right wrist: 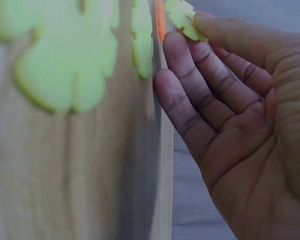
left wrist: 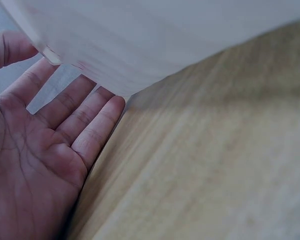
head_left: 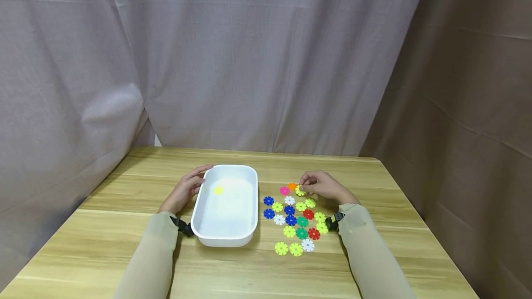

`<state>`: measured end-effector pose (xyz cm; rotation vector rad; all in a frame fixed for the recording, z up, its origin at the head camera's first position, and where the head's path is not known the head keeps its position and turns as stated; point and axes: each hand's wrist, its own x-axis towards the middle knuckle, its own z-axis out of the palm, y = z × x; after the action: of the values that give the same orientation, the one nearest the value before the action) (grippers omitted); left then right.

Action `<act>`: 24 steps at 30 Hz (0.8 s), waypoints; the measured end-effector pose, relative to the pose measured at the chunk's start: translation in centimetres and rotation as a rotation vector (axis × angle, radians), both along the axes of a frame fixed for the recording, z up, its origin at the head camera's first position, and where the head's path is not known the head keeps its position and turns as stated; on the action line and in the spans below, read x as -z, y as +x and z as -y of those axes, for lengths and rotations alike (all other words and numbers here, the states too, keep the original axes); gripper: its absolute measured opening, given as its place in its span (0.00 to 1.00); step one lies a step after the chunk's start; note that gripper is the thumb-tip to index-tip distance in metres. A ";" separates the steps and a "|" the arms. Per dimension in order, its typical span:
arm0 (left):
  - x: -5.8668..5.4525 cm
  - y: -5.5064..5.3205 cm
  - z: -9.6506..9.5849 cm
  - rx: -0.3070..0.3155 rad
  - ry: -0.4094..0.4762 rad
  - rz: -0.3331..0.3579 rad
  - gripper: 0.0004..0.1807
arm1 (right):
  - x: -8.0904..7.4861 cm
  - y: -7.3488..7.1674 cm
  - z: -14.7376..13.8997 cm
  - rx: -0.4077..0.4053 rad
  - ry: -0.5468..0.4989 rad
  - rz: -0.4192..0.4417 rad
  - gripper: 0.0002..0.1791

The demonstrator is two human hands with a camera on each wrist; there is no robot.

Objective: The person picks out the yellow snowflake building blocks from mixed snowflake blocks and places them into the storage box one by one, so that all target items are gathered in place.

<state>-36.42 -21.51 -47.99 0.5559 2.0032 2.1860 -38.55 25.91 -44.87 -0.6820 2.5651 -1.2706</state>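
Observation:
My left hand (head_left: pixel 185 190) rests against the left side of a white plastic tub (head_left: pixel 226 242). In the left wrist view its fingers (left wrist: pixel 85 117) are fairly straight, with their tips at the tub's outer wall. One yellow snowflake disc (head_left: pixel 218 190) lies inside the tub. My right hand (head_left: pixel 326 185) pinches a yellow-green snowflake disc (right wrist: pixel 184 17) by its edge between thumb and forefinger, at the far end of the scattered discs. Beside that held disc lie an orange disc (head_left: pixel 292 186) and a pink disc (head_left: pixel 284 191).
Several blue (head_left: pixel 269 213), white (head_left: pixel 308 245), green (head_left: pixel 301 233), red (head_left: pixel 314 234) and yellow-green discs (head_left: pixel 281 248) lie flat on the wooden table (head_left: pixel 232 273), right of the tub. Grey curtains (head_left: pixel 249 68) hang behind the table and along its sides.

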 end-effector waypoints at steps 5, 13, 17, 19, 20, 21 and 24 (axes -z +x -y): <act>0.1 -0.3 -0.2 -0.005 -0.009 0.009 0.30 | -0.5 0.1 0.4 0.014 -0.010 -0.032 0.08; 0.1 -0.6 -0.1 -0.009 -0.024 0.008 0.30 | -3.1 -0.8 3.9 -0.035 -0.046 -0.080 0.08; 0.1 -0.4 0.0 -0.023 -0.022 0.019 0.30 | -4.7 -1.6 6.8 -0.117 -0.039 -0.088 0.07; 0.2 -0.2 0.1 -0.023 -0.019 0.023 0.30 | -5.4 -1.7 8.6 -0.159 -0.025 -0.087 0.06; 0.2 -0.1 0.1 -0.020 -0.016 0.025 0.30 | -5.7 -1.8 9.5 -0.181 -0.017 -0.091 0.06; 0.2 0.0 0.1 -0.017 -0.015 0.023 0.30 | -5.9 -1.8 10.5 -0.204 -0.009 -0.091 0.06; 0.2 0.1 0.2 -0.012 -0.016 0.015 0.30 | -6.4 -1.9 13.5 -0.271 0.020 -0.115 0.05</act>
<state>-36.28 -21.74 -48.16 0.5258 2.0201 2.1719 -40.50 12.37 -38.43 -1.0841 2.4611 -1.1463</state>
